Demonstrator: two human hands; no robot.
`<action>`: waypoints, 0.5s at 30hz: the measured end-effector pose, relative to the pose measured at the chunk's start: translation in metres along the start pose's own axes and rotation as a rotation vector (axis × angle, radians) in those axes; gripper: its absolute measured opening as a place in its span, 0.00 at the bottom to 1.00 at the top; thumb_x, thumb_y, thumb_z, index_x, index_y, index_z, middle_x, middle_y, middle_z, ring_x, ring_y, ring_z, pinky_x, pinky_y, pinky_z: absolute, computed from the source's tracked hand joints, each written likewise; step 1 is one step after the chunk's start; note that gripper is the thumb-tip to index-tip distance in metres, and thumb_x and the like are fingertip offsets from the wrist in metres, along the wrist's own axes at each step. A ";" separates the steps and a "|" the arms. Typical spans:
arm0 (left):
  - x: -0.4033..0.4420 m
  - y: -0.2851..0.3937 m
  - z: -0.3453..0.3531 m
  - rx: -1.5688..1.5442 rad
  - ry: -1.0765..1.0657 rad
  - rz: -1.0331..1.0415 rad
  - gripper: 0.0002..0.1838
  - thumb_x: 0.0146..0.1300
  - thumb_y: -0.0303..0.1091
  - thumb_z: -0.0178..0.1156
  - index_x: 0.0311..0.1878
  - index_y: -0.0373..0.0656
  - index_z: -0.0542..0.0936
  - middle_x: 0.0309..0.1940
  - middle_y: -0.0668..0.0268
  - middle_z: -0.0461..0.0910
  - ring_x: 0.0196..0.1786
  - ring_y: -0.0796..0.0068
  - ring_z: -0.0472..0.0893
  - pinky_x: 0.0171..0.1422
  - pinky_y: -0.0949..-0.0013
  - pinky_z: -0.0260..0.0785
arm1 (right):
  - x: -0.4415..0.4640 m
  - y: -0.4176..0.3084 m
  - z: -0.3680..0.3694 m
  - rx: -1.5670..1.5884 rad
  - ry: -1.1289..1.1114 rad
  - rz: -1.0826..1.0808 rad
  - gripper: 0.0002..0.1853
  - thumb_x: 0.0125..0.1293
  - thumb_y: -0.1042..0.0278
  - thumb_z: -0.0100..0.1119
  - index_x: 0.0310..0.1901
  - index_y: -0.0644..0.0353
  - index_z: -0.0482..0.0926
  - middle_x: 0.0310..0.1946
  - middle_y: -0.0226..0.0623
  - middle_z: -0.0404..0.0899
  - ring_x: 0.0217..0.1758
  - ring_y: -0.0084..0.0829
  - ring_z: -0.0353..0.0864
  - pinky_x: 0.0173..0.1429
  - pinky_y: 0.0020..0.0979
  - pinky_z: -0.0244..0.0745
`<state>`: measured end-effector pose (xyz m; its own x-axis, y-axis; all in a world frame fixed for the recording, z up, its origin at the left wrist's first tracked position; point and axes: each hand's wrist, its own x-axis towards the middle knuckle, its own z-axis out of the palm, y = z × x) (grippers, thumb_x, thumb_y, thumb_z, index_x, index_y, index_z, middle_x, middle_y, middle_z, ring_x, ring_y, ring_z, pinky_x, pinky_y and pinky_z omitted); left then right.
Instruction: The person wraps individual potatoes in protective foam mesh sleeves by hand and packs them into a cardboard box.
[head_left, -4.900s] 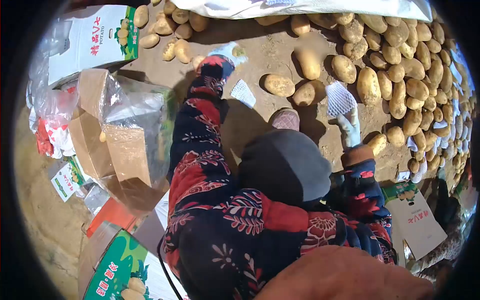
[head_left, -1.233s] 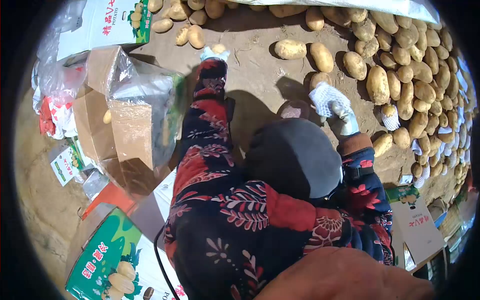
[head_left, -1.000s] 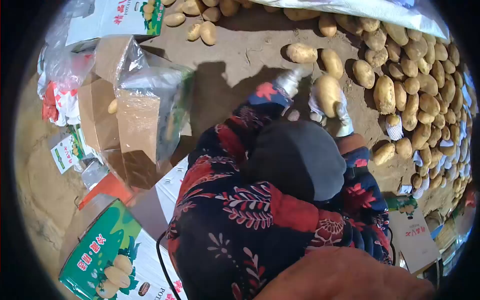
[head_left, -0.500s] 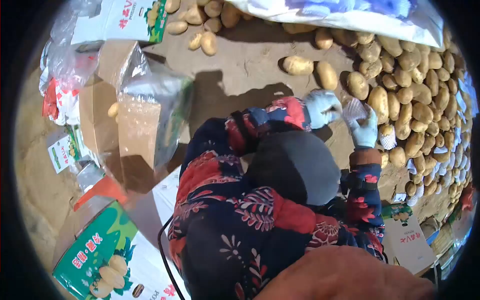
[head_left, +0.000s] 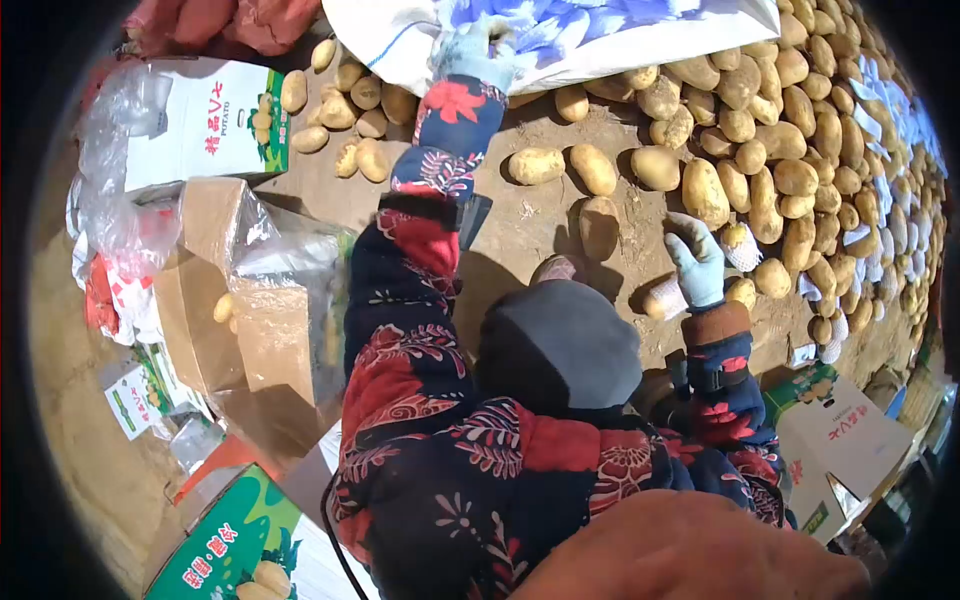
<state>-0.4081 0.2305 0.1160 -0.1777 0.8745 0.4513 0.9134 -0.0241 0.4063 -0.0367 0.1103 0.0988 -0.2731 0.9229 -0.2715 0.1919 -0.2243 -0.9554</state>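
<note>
My left hand [head_left: 475, 55], in a pale work glove, reaches to the near edge of a white sack [head_left: 395, 40] filled with blue-violet foam net sleeves [head_left: 590, 22]. Its fingers curl in among the sleeves, though the fingertips are partly hidden. My right hand [head_left: 698, 262], gloved alike, hovers over the ground with thumb and fingers apart and nothing between them. Just left of its wrist lies a potato in a white foam net [head_left: 665, 298]. Another netted potato [head_left: 740, 247] is to its right. Bare potatoes [head_left: 594, 170] lie ahead, one in shadow [head_left: 600, 228].
A large potato heap [head_left: 795, 140] spreads along the right. At left stand a white-and-green potato carton [head_left: 185, 125] and an open brown carton [head_left: 275, 330] with clear plastic. A green box [head_left: 225, 545] is lower left, another carton [head_left: 840, 430] lower right. Red mesh bags [head_left: 210, 22] lie top left.
My left hand has moved from beside the right hand up and left to the sack. My right hand has let go of the netted item, which lies near it, and its fingers have opened.
</note>
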 end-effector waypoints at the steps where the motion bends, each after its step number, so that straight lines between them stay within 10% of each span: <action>1: 0.002 0.005 0.002 -0.003 -0.001 0.010 0.25 0.49 0.46 0.64 0.51 0.53 0.75 0.40 0.62 0.78 0.42 0.62 0.77 0.50 0.59 0.66 | 0.000 -0.001 0.003 0.004 -0.021 -0.003 0.14 0.60 0.76 0.56 0.49 0.62 0.73 0.42 0.31 0.77 0.45 0.21 0.74 0.50 0.23 0.70; 3: 0.009 0.022 0.006 0.189 0.049 -0.313 0.24 0.50 0.47 0.63 0.52 0.53 0.75 0.36 0.64 0.80 0.44 0.63 0.77 0.51 0.60 0.66 | -0.002 0.003 0.008 0.015 -0.042 0.006 0.14 0.60 0.76 0.57 0.48 0.62 0.74 0.42 0.31 0.77 0.44 0.20 0.74 0.50 0.23 0.70; 8: 0.028 0.004 0.006 0.240 -0.163 -0.234 0.20 0.54 0.49 0.58 0.51 0.59 0.77 0.37 0.66 0.80 0.46 0.64 0.78 0.54 0.60 0.66 | -0.012 0.006 0.005 0.070 -0.027 0.087 0.12 0.60 0.75 0.57 0.46 0.62 0.76 0.39 0.30 0.78 0.41 0.19 0.75 0.47 0.22 0.70; 12: -0.009 0.044 -0.023 -0.100 0.118 -0.156 0.13 0.53 0.41 0.63 0.41 0.48 0.82 0.36 0.59 0.78 0.42 0.65 0.77 0.47 0.65 0.69 | -0.010 -0.023 0.001 0.224 -0.019 0.074 0.11 0.62 0.75 0.55 0.47 0.63 0.76 0.37 0.29 0.78 0.40 0.18 0.75 0.46 0.21 0.70; 13: -0.018 0.045 -0.028 -0.279 0.081 -0.102 0.14 0.55 0.39 0.63 0.43 0.43 0.81 0.36 0.61 0.78 0.43 0.65 0.77 0.47 0.65 0.70 | -0.005 -0.023 -0.004 0.208 -0.071 0.019 0.13 0.63 0.73 0.53 0.48 0.66 0.74 0.41 0.35 0.79 0.42 0.23 0.77 0.47 0.24 0.71; 15: -0.037 0.043 -0.021 -1.725 -0.122 -0.435 0.17 0.56 0.37 0.63 0.47 0.39 0.78 0.39 0.62 0.77 0.45 0.65 0.77 0.49 0.63 0.71 | 0.005 -0.032 -0.002 0.241 0.027 -0.016 0.11 0.63 0.71 0.55 0.45 0.64 0.77 0.37 0.28 0.78 0.38 0.18 0.74 0.45 0.21 0.70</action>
<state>-0.3697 0.1869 0.1337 -0.1798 0.9811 0.0715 -0.5829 -0.1648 0.7957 -0.0424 0.1231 0.1286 -0.2484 0.9343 -0.2557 -0.0440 -0.2746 -0.9606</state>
